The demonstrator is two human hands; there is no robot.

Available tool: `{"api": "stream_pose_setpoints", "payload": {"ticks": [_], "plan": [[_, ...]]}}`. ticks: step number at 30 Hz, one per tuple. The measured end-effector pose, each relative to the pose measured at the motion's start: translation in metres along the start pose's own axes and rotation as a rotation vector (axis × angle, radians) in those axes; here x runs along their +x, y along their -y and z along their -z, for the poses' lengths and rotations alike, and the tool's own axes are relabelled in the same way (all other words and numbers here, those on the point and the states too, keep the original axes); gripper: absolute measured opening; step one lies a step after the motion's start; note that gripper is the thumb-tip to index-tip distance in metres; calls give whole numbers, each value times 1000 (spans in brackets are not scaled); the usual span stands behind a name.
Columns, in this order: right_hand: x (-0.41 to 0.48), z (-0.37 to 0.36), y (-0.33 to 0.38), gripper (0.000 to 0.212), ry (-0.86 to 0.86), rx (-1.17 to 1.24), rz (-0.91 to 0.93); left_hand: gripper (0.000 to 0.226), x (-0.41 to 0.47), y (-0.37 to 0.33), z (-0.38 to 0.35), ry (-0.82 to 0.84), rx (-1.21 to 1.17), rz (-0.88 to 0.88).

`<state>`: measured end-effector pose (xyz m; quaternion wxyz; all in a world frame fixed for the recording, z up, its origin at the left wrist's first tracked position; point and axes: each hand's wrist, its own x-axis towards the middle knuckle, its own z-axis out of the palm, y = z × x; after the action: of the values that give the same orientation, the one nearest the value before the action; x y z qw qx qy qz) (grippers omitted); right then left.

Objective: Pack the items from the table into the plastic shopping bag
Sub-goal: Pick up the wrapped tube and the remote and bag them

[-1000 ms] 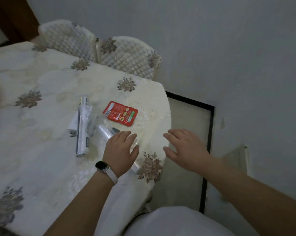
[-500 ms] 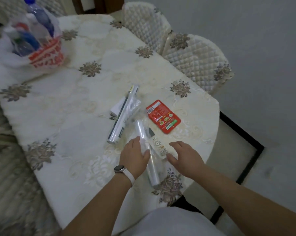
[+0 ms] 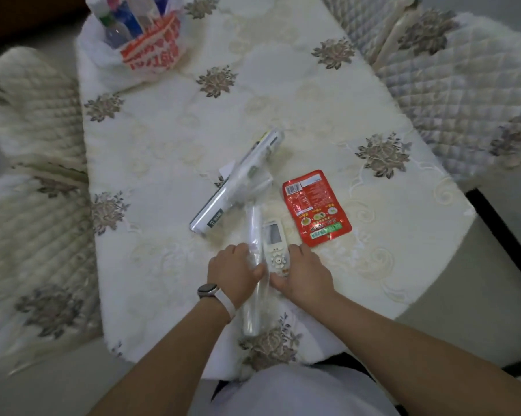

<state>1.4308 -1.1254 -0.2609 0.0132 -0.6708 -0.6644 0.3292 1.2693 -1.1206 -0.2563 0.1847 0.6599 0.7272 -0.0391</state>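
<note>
- Left hand (image 3: 232, 274) grips a clear plastic roll (image 3: 252, 310); right hand (image 3: 305, 276) clasps a white remote control (image 3: 273, 235).
- Just past the right fingertips: red foil sachet (image 3: 316, 208), barcode, writing blurred.
- Far beyond the left fingers: white plastic shopping bag (image 3: 154, 52), red print unreadable.

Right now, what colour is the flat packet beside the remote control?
The packet is red with a green band; the head view shows it.

Right hand (image 3: 305, 274): beyond the edge of the cream flower-patterned tablecloth (image 3: 283, 85) a second ago, it has come in and now grips the lower end of the white remote control (image 3: 274, 238). Left hand (image 3: 233, 274): earlier lying over the long clear plastic-wrapped roll (image 3: 253, 307), its thumb now curls round it. The view has swung left, bringing in the white-and-red plastic shopping bag (image 3: 151, 52).
</note>
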Motion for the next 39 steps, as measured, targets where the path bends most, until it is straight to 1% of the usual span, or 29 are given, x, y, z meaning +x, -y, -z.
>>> {"api": "stream_pose_setpoints", "payload": {"ticks": [6, 9, 11, 13, 17, 20, 25, 28, 30, 32, 36, 39], "plan": [[11, 14, -18, 65, 54, 31, 37, 34, 2, -25, 3, 54, -82, 149], [13, 23, -34, 61, 108, 46, 43, 33, 4, -34, 1, 70, -168, 225], [14, 29, -44, 55, 145, 89, 40, 38, 3, -38, -1, 78, -236, 261], [12, 34, -54, 49, 178, 155, 38, 38, 0, -40, -3, 56, -314, 283], [3, 41, -63, 43, 193, 274, 31, 15, -11, -48, 2, -38, -460, 272], [-6, 44, -58, 31, 193, 324, 49, 15, -26, -51, 19, -142, -549, 265], [-26, 47, -24, 17, 163, 399, 118, 15, -56, -35, 52, -266, -688, 314], [-37, 45, 4, 16, 151, 415, 180, 15, -77, -16, 67, -354, -764, 338], [-46, 43, 25, 17, 150, 406, 219, 20, -94, 1, 74, -398, -801, 362], [-58, 37, 47, 17, 158, 392, 258, 29, -113, 23, 76, -434, -842, 390], [-87, 14, 93, 19, 158, 341, 302, 29, -156, 77, 73, -515, -943, 436], [-117, -15, 133, 18, 123, 289, 320, 27, -195, 127, 66, -513, -982, 452]]}}
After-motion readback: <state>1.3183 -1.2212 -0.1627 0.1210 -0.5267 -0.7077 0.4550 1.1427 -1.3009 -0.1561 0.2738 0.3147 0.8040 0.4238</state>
